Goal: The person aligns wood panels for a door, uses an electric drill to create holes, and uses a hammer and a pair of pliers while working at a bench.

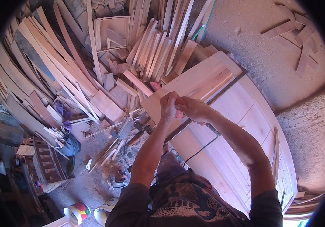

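Both hands on it here: the red tool sits directly between left hand and right hand, neither nearer, over the pale board's left end, beside the dark bar. Left fingers curl round it, right fingers grip the other side, tips partly hidden. Its long axis? Too covered to tell. Forearms converge, right elbow bent outward.

This is a woodworking workshop: long, curved, pale wooden boards and narrow, straight wooden strips stand heaped together, flat brown wood offcuts lie scattered, and debris litters the dusty grey floor around a broad, pale, panelled wooden piece.
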Demonstrator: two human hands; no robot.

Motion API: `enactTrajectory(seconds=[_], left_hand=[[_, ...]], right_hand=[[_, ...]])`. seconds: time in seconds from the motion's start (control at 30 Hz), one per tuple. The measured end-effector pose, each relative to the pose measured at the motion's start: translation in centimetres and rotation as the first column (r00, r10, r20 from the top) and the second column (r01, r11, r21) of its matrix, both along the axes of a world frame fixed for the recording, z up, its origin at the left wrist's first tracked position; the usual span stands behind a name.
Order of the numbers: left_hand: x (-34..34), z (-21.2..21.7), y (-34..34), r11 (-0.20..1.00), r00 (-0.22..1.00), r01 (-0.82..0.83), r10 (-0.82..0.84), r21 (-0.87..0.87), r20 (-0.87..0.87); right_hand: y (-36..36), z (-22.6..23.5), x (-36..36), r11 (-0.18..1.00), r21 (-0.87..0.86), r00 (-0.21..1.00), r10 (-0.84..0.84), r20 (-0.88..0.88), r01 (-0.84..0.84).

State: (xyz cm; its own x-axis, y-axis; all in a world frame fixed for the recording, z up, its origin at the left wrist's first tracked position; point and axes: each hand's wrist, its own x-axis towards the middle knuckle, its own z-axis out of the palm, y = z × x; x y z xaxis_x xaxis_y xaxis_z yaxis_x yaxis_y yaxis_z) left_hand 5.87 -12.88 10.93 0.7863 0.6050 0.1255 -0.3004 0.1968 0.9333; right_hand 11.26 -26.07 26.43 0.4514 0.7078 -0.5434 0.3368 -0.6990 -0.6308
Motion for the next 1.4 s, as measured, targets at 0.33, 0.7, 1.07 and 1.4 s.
enactTrajectory(seconds=[0.33,0.7,1.07,1.4], left_hand=[[0.0,0.1,0.0,0.999,1.000,0.012,-0.012,-0.033,-0.009],[-0.3,0.7,-0.3,0.999,0.999,-0.033,0.033,0.039,-0.010],[-0.4,0.8,-0.1,0.998,0.999,-0.029,0.028,0.050,0.022],[-0.2,1.4,-0.4,0.998,0.998,-0.059,0.059,0.002,0.018]], right_hand=[[0.0,-0.4,0.2,1.000,0.017,1.000,0.010,0.010,-0.010],[-0.1,0.0,0.0,1.000,0.010,1.000,0.006,0.015,-0.006],[0.0,-0.6,0.3,1.000,0.029,1.000,0.006,0.014,-0.006],[0.0,-0.9,1.6,0.989,0.074,0.990,0.119,0.075,-0.125]])
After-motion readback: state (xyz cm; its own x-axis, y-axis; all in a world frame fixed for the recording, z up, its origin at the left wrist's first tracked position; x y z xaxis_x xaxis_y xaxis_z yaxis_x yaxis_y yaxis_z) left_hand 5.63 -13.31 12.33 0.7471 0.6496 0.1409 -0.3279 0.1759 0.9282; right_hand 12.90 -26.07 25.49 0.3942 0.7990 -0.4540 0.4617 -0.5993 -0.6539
